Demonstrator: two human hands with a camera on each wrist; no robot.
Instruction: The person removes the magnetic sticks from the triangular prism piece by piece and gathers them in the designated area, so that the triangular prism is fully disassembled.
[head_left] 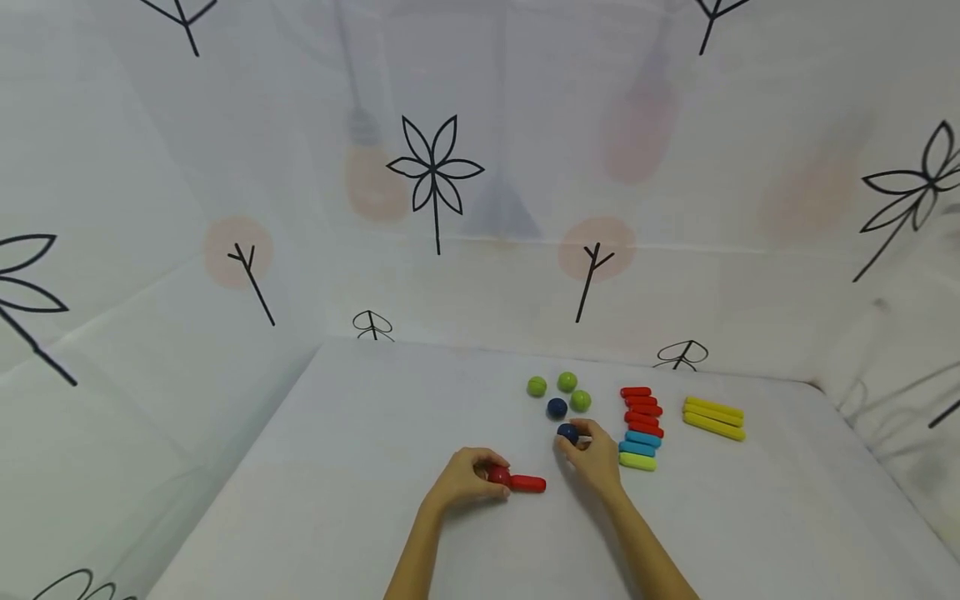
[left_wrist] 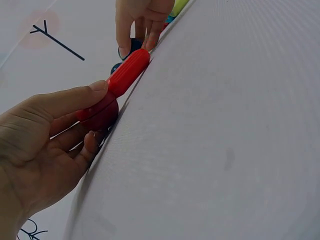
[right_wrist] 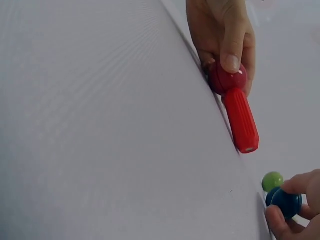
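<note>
My left hand [head_left: 465,482] holds a dark red ball [head_left: 498,475] between thumb and fingers, low over the white table. A bright red ribbed rod [head_left: 528,483] sticks out from the ball to the right, its end touching it; the left wrist view shows the same rod [left_wrist: 129,72] and ball [left_wrist: 101,114] joined. My right hand [head_left: 597,457] pinches a dark blue ball [head_left: 567,433] between thumb and fingers, also seen as a blue ball [right_wrist: 286,202] in the right wrist view. The red rod's free end points towards the right hand's side.
Behind the right hand lie another blue ball [head_left: 557,408] and three green balls [head_left: 567,382]. To its right is a column of short red rods [head_left: 642,409], blue rods [head_left: 637,449] and a lime rod [head_left: 637,461]. Three longer yellow rods [head_left: 714,418] lie farther right.
</note>
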